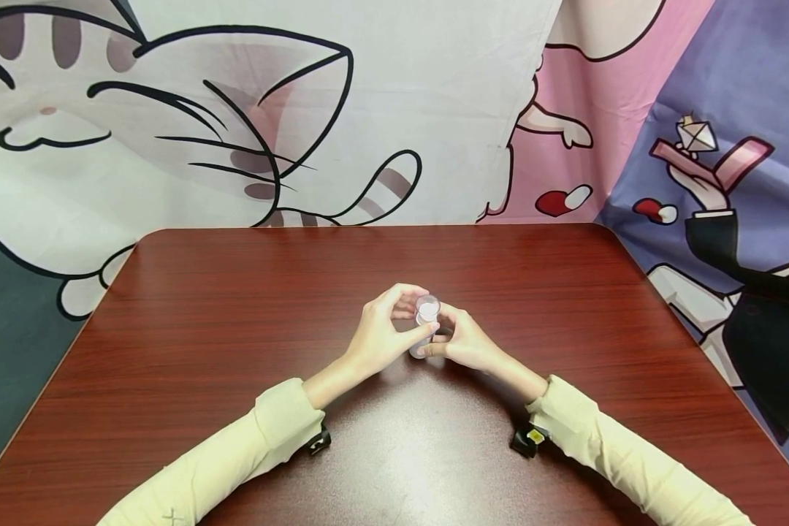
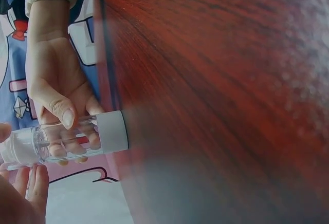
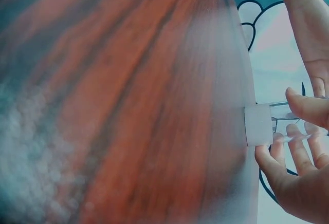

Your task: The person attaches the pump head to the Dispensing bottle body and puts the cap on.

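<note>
A slim clear bottle (image 1: 427,310) with a white base (image 2: 112,132) stands upright on the table between the two hands. At its top is a white part under a clear cover. My left hand (image 1: 383,330) holds that upper part, thumb on the near side and fingers curving round the far side. Lower down, my right hand (image 1: 468,345) grips the clear body between thumb and fingers. In the left wrist view, the right fingers show through the transparent wall. The white base (image 3: 258,125) meets the tabletop in the right wrist view.
The reddish-brown wooden table (image 1: 237,292) has a glossy patch of light near the front. Behind it hangs a cartoon-printed cloth (image 1: 434,109), with another blue printed cloth (image 1: 697,88) at the right. Dark wrist devices (image 1: 527,440) sit below the rolled sleeve cuffs.
</note>
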Motion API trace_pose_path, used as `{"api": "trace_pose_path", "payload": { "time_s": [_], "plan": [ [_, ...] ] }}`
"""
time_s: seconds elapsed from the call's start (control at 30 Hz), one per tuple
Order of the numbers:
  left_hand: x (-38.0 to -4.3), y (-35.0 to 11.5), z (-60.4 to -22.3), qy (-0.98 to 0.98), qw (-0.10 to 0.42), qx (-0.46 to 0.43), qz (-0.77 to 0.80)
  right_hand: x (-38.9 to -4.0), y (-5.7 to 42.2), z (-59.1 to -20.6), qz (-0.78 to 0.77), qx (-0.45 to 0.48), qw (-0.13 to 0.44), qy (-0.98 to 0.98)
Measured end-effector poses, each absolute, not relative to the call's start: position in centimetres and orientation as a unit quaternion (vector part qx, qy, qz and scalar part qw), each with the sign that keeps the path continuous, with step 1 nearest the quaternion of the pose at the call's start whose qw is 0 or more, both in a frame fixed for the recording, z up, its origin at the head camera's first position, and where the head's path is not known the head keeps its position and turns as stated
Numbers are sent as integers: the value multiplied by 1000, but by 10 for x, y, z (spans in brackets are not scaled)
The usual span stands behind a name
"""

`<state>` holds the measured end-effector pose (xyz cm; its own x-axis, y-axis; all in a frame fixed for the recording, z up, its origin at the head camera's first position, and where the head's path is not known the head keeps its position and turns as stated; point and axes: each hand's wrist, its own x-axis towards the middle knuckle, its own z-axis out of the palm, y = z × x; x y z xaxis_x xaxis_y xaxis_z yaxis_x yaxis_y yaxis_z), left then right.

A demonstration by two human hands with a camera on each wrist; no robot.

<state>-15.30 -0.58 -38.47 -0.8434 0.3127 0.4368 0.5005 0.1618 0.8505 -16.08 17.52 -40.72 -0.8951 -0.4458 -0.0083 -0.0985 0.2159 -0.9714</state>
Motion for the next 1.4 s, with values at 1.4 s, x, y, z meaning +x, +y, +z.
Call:
{"api": "trace_pose_path", "payload": {
  "time_s": [1.4],
  "plan": [
    [-152,-8,-384,-779,75,-269,-562,-161,175,-408,-598,-176,148,768]
  ]
}}
